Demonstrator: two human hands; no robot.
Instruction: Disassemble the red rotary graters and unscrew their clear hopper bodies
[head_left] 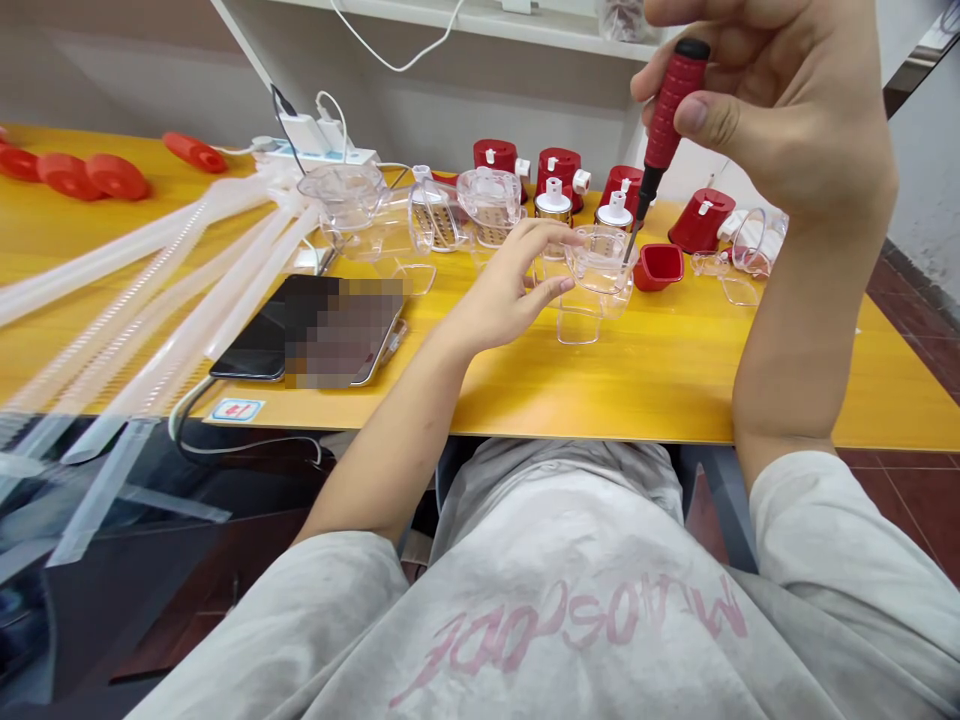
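My right hand [772, 110] is raised and wrapped round a red screwdriver [667, 120] with a black cap. The blade points down, its tip at the right rim of a clear plastic housing [600, 265]. Whether the tip touches a screw is too small to tell. My left hand [517, 280] grips the left side of that housing between thumb and fingers, holding it at the table. Just right of the housing sits a small red square cup [660, 267]. Behind it stand white-topped metal cylinders, one of them a perforated cylinder [615, 212].
Several red housings [559, 175] line the back of the table [525, 390]. More clear plastic parts [352, 205] stand left of centre. Two phones [315, 330], a power strip [315, 150] with cables, long clear plastic strips [135, 280] and red oval pieces [116, 177] lie leftward.
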